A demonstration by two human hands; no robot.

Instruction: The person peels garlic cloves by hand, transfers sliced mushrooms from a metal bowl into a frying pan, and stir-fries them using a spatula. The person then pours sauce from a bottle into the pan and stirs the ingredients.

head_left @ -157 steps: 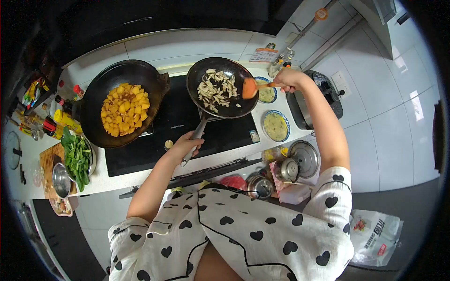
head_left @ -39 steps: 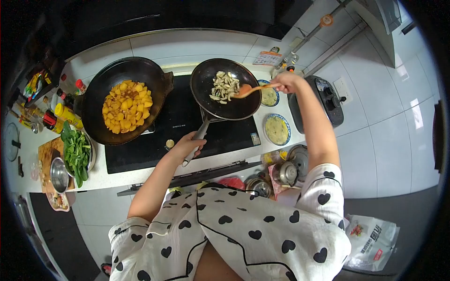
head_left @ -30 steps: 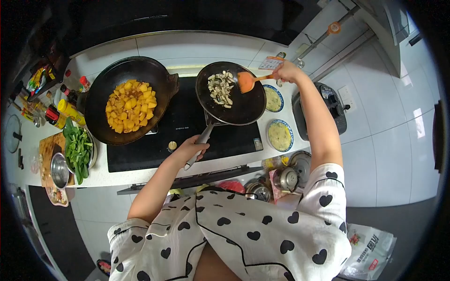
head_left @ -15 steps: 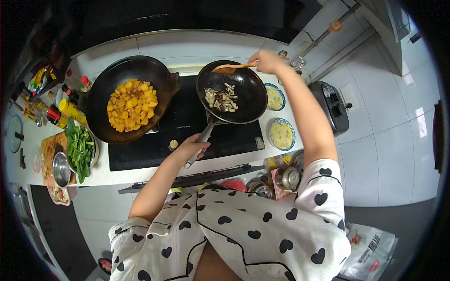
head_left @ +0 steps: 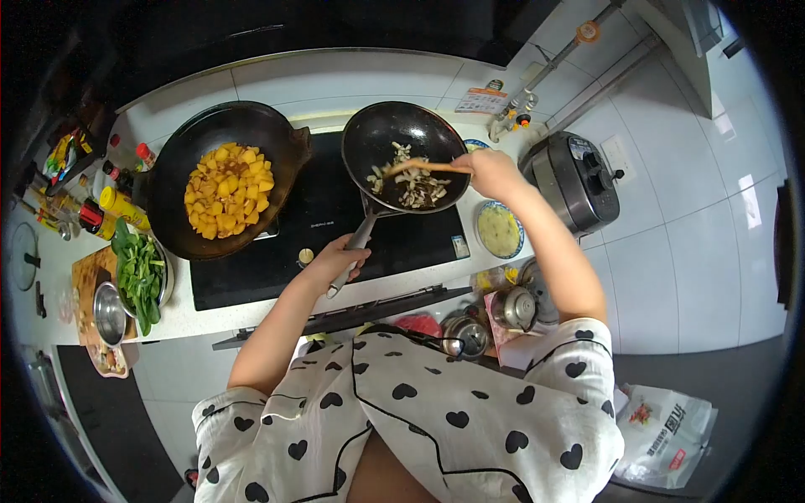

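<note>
My left hand (head_left: 340, 261) is wrapped round the grey handle of a black frying pan (head_left: 369, 134) on the right side of the stove. In the pan lie pale sliced pieces (head_left: 423, 191), some browned. My right hand (head_left: 489, 173) grips the end of a wooden spatula (head_left: 436, 167) at the pan's right rim. The spatula reaches left across the pan, its head low among the slices. Left of the pan, a large black wok (head_left: 180, 151) holds orange-yellow chunks (head_left: 228, 191).
Right of the pan stand a blue-rimmed bowl (head_left: 500, 230) and a pressure cooker (head_left: 579, 184). On the left are leafy greens (head_left: 138, 281), a metal bowl (head_left: 110, 314), a cutting board (head_left: 86, 277) and bottles (head_left: 122, 205). An open drawer (head_left: 520, 306) below holds pots.
My right hand has moved down from the pan's upper right, and the spatula head has come from the far edge down to the slices. The slices are spread differently. My left hand keeps its hold.
</note>
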